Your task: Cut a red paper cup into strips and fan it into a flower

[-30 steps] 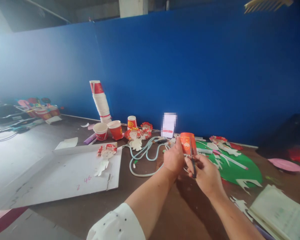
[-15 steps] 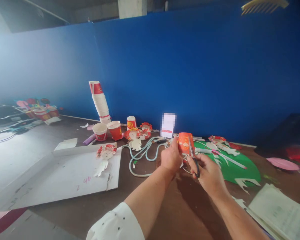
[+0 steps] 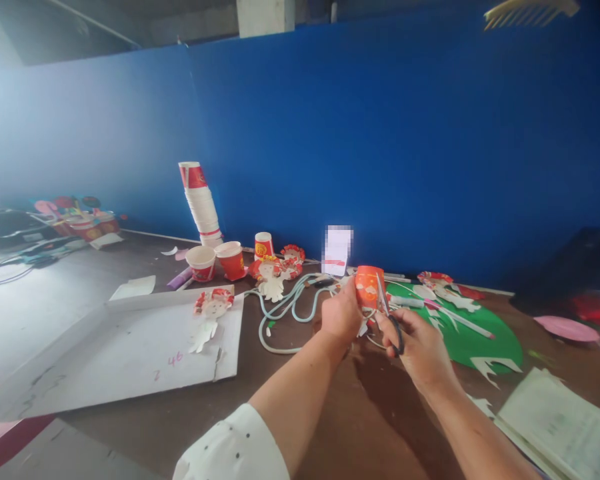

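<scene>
My left hand (image 3: 342, 315) grips a red paper cup (image 3: 369, 285) with pale printed shapes, holding it above the table. In my right hand (image 3: 416, 341) is a pair of scissors (image 3: 394, 328) with dark handles, fingers curled through them. The metal blades point up and lie against the cup's right side. Whether the blades cut into the paper is too small to tell. Just behind the cup a green round sheet (image 3: 485, 339) lies flat, with a pen (image 3: 463, 319) across it.
A tall paper-cup stack (image 3: 203, 207) stands left against the blue partition (image 3: 380, 133). Nearby are a white board (image 3: 105, 357), a looped cable (image 3: 275, 348), a phone-like screen (image 3: 336, 253) and paper dolls (image 3: 270, 280). A notebook (image 3: 563, 423) lies front right.
The red cup and the scissors have shifted very slightly, the cup a touch to the left. Both hands keep their holds.
</scene>
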`<state>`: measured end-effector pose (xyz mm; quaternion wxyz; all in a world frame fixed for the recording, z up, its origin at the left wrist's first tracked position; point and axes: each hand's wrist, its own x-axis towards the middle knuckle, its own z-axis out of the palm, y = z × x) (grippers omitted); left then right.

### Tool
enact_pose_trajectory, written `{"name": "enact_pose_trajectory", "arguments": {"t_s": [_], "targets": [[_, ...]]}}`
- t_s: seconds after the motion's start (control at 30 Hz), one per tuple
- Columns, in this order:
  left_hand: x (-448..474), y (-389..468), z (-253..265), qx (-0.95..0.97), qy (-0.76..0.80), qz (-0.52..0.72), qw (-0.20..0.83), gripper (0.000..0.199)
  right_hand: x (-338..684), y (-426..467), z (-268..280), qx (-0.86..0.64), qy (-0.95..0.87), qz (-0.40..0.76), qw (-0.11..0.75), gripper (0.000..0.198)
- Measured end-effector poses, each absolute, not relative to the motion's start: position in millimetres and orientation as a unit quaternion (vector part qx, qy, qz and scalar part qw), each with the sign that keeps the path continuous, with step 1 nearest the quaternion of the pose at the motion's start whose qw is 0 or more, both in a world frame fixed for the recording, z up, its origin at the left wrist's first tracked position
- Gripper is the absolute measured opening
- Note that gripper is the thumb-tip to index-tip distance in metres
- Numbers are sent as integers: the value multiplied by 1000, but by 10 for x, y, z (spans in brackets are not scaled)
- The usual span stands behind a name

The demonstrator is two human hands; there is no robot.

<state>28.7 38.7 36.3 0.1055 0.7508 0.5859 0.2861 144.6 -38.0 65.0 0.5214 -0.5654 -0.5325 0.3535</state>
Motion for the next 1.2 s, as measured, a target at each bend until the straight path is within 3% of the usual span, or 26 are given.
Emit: {"name": "enact_pose_trajectory", "arguments": {"t_s": [0.77, 1.03, 1.2], "targets": [[342, 292, 442, 738, 589, 296, 140, 50, 1407, -385, 626, -571, -538, 343, 517, 32], [302, 341, 443, 726, 605, 294, 145, 53, 1400, -343, 586, -576, -563, 359, 471, 32], [256, 394, 439, 699, 625, 309, 158, 52, 1396, -347, 425, -576, -625, 300, 433, 24]]}}
